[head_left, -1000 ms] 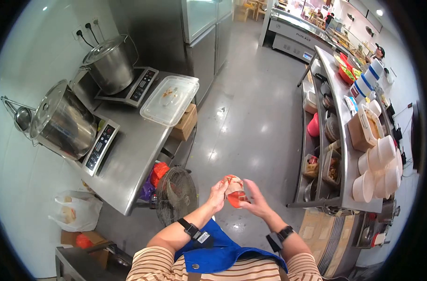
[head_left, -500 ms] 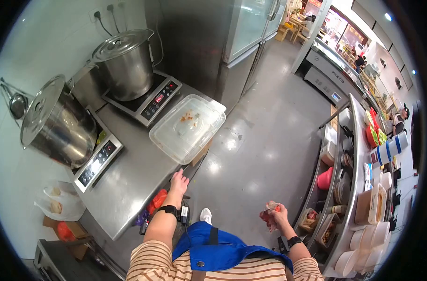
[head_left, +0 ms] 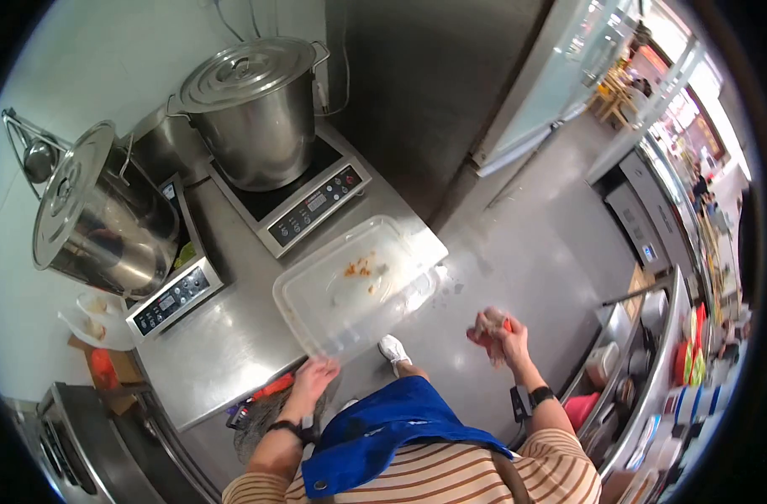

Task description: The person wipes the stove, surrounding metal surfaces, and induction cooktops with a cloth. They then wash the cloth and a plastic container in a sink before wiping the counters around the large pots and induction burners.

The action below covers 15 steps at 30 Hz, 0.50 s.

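The right hand (head_left: 509,340) is raised over the floor (head_left: 535,244), well clear of the desk (head_left: 224,353), its fingers clenched around a crumpled red wrapper (head_left: 487,323) that pokes out above the knuckles. The left hand (head_left: 314,376) is low at the desk's near edge, right at the near corner of a clear tray (head_left: 333,315). Its fingers curl toward the tray's rim, but I cannot tell whether they are grasping it or only touching it. The tray lies flat with one end sticking out past the desk edge over the floor, and a few orange crumbs are scattered inside it. Behind the tray sits a cooker (head_left: 316,206) with a lidded pot (head_left: 257,109) upright on it. To the left, a second cooker (head_left: 175,294) carries another steel pot (head_left: 97,223), whose lid is tipped up on edge. A blue apron (head_left: 383,428) hangs between the two arms, over a striped shirt, and each wrist wears a dark band.
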### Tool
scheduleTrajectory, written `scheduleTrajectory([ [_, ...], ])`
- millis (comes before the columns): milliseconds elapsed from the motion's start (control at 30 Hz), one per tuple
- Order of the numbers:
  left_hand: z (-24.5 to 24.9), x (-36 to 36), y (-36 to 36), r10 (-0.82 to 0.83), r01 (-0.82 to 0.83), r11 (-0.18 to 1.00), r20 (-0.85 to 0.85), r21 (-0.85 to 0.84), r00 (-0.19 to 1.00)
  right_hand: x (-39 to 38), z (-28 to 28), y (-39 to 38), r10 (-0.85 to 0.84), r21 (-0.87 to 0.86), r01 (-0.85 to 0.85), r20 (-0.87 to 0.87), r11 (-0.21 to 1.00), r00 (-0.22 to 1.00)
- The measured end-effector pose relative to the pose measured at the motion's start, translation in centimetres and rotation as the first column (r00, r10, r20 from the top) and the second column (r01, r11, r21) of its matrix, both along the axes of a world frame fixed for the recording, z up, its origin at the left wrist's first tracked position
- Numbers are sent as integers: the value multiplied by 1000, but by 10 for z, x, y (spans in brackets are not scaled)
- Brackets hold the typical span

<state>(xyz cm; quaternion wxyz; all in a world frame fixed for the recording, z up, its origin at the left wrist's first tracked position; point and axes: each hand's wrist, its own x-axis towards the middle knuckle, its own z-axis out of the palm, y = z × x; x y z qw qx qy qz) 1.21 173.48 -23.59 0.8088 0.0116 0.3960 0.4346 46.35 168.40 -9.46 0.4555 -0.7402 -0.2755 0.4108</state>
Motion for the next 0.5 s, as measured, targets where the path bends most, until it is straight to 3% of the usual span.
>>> scheduleTrajectory([
  [67, 24, -18, -13, -10, 12, 999, -54, 32, 998, 10, 11, 81, 104, 70, -120, 201, 990, 974],
  [133, 92, -21, -26, 69, -60, 997, -256, 42, 964, -4, 32, 161, 145, 132, -160, 114, 978, 983],
  [200, 95, -44, -66, 114, -97, 993, -442, 62, 890, -6, 14, 235, 257, 208, -340, 345, 917, 903],
  [267, 111, -57, -97, 240, -234, 970, -370, 62, 898, -19, -3, 304, 206, 326, -418, 524, 848, 826],
  [333, 136, -53, -128, 394, -375, 918, -374, 127, 839, -39, -24, 363, 229, 297, -553, 686, 779, 691],
  [400, 155, -43, -152, 489, -502, 860, -433, 92, 757, -62, -65, 408, 317, 101, -558, 734, 824, 600],
  [500, 163, -38, -184, 579, -573, 806, -389, 144, 716, -87, -159, 444, 189, 61, -671, 937, 739, 293],
])
